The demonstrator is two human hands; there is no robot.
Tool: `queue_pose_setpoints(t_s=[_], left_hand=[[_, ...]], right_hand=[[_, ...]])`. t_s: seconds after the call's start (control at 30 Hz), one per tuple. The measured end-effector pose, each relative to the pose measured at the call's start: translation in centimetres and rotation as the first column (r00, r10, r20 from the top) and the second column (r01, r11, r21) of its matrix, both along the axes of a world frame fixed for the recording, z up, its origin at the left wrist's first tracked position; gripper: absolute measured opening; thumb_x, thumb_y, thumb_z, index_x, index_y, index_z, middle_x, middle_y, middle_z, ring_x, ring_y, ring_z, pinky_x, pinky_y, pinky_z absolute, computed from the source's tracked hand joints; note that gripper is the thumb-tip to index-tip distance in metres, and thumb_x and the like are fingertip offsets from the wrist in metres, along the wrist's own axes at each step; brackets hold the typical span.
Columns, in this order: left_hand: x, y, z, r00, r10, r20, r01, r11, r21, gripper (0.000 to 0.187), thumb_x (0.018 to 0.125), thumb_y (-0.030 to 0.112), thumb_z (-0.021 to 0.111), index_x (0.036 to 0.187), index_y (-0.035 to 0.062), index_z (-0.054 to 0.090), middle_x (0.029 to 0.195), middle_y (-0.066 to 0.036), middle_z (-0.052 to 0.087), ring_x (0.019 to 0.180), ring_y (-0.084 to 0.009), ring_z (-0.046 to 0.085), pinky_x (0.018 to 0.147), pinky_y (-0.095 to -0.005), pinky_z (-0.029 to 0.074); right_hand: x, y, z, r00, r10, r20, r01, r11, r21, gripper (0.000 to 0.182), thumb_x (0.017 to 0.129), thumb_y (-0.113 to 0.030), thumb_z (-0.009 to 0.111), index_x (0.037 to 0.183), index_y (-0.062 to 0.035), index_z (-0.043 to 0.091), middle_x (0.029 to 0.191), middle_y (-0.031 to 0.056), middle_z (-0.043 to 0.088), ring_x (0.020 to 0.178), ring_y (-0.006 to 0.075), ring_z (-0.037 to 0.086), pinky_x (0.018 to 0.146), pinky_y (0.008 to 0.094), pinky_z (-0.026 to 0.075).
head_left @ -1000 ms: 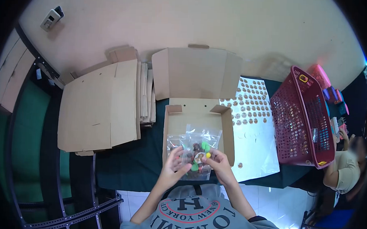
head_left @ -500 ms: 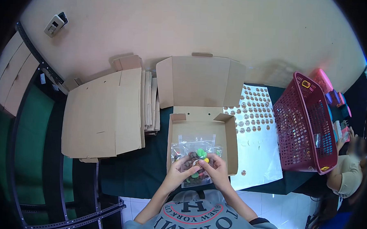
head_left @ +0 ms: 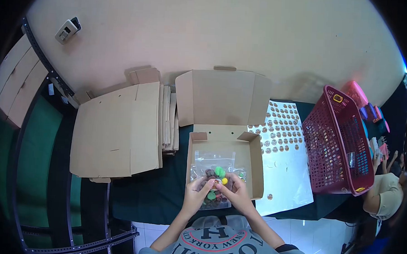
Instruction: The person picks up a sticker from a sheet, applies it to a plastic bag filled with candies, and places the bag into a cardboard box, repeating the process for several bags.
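Observation:
A clear plastic bag [head_left: 214, 161] with brown, green and yellow pieces is held between both hands, over the front of an open cardboard box [head_left: 256, 168]. My left hand [head_left: 194, 195] grips its left side, and my right hand [head_left: 239, 195] grips its right side. Both thumbs press on a small round sticker [head_left: 216, 184] on the bag's front. Behind it, inside the box, part of another clear bag [head_left: 240, 173] shows; the held bag and my hands hide the remainder.
A stack of flattened cardboard boxes [head_left: 108, 132] stands left. On the right lies a sheet of round stickers [head_left: 285, 176], with a maroon plastic basket [head_left: 332, 146] beyond it. Another person [head_left: 384, 191] is at the far right. A metal rack [head_left: 68, 203] stands at the left.
The bag is still in both hands, and the thumbs have shifted slightly on the sticker. The whole view has tilted a little, so the table things appear lower.

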State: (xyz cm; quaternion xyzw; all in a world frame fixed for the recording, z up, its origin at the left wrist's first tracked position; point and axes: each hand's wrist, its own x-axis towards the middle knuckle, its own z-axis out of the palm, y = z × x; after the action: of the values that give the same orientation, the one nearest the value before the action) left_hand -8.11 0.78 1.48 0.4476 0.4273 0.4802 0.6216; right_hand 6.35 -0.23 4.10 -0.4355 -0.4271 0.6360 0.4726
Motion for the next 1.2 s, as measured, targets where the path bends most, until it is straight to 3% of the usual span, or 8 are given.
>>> queue_pose_setpoints(t_s=[0.27,0.43,0.77,0.97,1.07,1.13,1.2], left_hand=[[-0.1,-0.5,0.3,0.999,0.006,0.046,-0.004,0.999,-0.042,0.023,0.085,0.016,0.054,0.096,-0.0044,0.057,0.089,-0.006,0.06,0.08,-0.0077,0.055,0.07,-0.02,0.043],[-0.2,-0.7,0.1,0.993,-0.059,-0.099,0.068,0.994,0.084,0.03,0.083,0.019,0.058,0.101,-0.0046,0.055,0.091,-0.007,0.059,0.085,-0.0095,0.054,0.075,-0.0217,0.042],[-0.3,-1.0,0.5,0.987,-0.149,0.051,0.15,0.989,-0.009,0.039,0.079,0.012,0.061,0.112,-0.0049,0.048,0.099,-0.006,0.055,0.091,-0.0103,0.052,0.082,-0.024,0.042],[-0.3,-0.5,0.3,0.97,-0.183,-0.159,0.196,0.978,0.073,0.034,0.081,0.015,0.06,0.108,-0.0047,0.051,0.097,-0.006,0.056,0.088,-0.0088,0.052,0.077,-0.0219,0.043],[0.2,-0.4,0.1,0.99,-0.099,-0.102,0.092,0.993,-0.077,0.03,0.081,0.017,0.059,0.103,-0.0043,0.055,0.095,-0.006,0.057,0.086,-0.0083,0.052,0.074,-0.0211,0.043],[0.0,0.0,-0.8,0.977,-0.129,-0.168,0.137,0.99,0.036,0.028,0.082,0.017,0.058,0.1,-0.0047,0.056,0.094,-0.006,0.057,0.085,-0.0086,0.053,0.072,-0.0209,0.043],[-0.3,0.4,-0.3,0.96,-0.143,-0.241,0.17,0.981,0.094,0.028,0.082,0.017,0.057,0.1,-0.0048,0.056,0.095,-0.007,0.057,0.085,-0.0091,0.053,0.072,-0.0212,0.043]], right_hand=[[0.3,-0.3,-0.4,0.999,0.046,-0.029,-0.044,0.998,0.046,0.03,0.083,-0.008,0.055,0.109,0.0017,0.044,0.094,0.0059,0.054,0.081,0.0093,0.055,0.065,0.022,0.051],[0.5,-0.5,-0.7,1.0,0.018,-0.016,-0.017,0.999,0.032,0.029,0.083,-0.008,0.055,0.107,0.0019,0.044,0.091,0.0057,0.054,0.078,0.0085,0.055,0.064,0.0217,0.051],[-0.3,-0.4,-1.3,0.98,-0.18,0.083,0.18,0.984,0.014,0.019,0.083,-0.015,0.056,0.09,0.0017,0.052,0.073,0.0027,0.056,0.061,0.0046,0.053,0.047,0.0182,0.047],[-0.3,-0.2,-1.7,0.962,-0.223,0.158,0.216,0.975,0.056,0.019,0.084,-0.018,0.056,0.084,0.0008,0.051,0.066,0.0003,0.052,0.055,0.0023,0.049,0.044,0.0174,0.044],[-0.1,-0.3,-2.0,0.96,-0.221,0.171,0.211,0.975,0.075,0.02,0.084,-0.019,0.056,0.083,0.0008,0.05,0.065,0.0002,0.051,0.055,0.0026,0.049,0.044,0.018,0.045],[0.1,-0.2,-2.0,0.958,-0.225,0.178,0.213,0.974,0.081,0.02,0.084,-0.019,0.055,0.083,0.0008,0.05,0.065,0.0003,0.051,0.055,0.003,0.049,0.045,0.0185,0.046],[0.2,-0.1,-1.6,0.978,-0.202,0.056,0.201,0.979,0.027,0.019,0.085,-0.018,0.055,0.085,0.0008,0.051,0.068,0.0019,0.052,0.056,0.0036,0.049,0.045,0.0173,0.044]])
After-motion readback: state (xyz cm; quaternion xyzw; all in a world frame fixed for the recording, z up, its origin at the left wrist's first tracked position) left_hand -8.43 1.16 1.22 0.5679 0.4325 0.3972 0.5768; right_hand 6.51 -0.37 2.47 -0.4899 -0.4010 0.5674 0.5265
